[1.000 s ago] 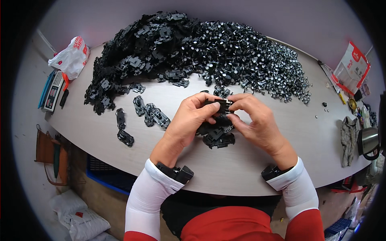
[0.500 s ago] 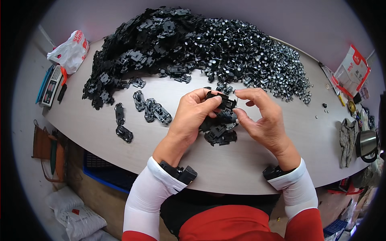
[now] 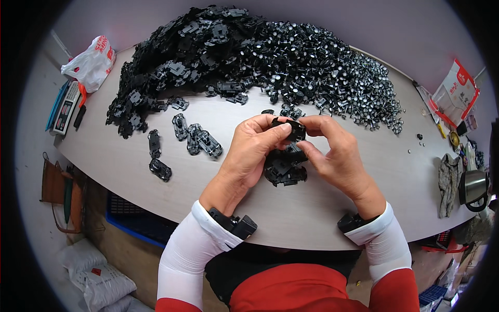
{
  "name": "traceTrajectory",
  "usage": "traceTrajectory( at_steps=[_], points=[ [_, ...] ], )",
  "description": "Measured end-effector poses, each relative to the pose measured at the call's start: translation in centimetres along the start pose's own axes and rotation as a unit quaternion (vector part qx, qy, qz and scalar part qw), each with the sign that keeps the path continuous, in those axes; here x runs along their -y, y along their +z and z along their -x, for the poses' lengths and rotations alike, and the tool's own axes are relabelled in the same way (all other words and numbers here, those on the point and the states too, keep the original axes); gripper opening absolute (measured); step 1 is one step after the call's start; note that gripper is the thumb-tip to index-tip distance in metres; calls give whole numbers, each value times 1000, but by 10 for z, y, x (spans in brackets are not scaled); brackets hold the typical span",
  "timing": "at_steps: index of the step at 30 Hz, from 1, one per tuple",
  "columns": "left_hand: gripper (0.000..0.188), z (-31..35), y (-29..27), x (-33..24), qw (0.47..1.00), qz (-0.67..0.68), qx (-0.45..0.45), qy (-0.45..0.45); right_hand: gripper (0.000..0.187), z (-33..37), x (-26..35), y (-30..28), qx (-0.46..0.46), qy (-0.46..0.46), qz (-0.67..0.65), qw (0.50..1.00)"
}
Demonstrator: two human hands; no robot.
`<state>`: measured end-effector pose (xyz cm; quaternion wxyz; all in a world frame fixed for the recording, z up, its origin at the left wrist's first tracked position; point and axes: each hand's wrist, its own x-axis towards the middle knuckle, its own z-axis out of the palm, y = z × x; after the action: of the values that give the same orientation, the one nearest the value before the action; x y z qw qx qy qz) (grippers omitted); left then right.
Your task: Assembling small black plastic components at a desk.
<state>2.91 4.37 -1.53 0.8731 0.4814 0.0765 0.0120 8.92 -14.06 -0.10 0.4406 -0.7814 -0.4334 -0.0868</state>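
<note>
Left of the black toy car chassis [image 3: 287, 130], the left hand [image 3: 253, 153] has its fingers pinched on the part's near end, as before. The chassis sits raised above the small stack of chassis [image 3: 283, 169] on the counter [image 3: 332, 208]. The right hand [image 3: 332, 153] has closed back onto its far end.

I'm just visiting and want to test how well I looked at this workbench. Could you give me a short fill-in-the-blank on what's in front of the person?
1. Both hands, the left hand and the right hand, hold one small ____ plastic part.
2. The big pile of parts lies at the ____ side of the table.
3. The metal kettle stands at the person's ____.

Missing words: black; far; right
</note>
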Motion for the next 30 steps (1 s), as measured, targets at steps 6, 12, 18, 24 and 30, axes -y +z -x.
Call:
traceTrajectory(
  at_steps=[6, 12, 18, 24, 30],
  points=[
    [13, -1, -2, 0, 1000, -23, 12, -2, 40, 0, -2, -2, -2, -24, -8, 1000],
    [15, -6, -13, -14, 997, -5, -57, 51, 17, -15, -19, -35, -36, 74, 23, 996],
    [16, -9, -20, -16, 998, 30, -54, 16, 15, -26, -47, -25, 71, 75, 122, 987],
    [22, -10, -24, -15, 998, 49, -35, -1, 22, -44, -47, -2, 135, -28, 202, 970],
    [24, -9, -18, -13, 999, 47, -17, -7, 17, -27, -46, -14, 154, 7, 191, 969]
  ],
)
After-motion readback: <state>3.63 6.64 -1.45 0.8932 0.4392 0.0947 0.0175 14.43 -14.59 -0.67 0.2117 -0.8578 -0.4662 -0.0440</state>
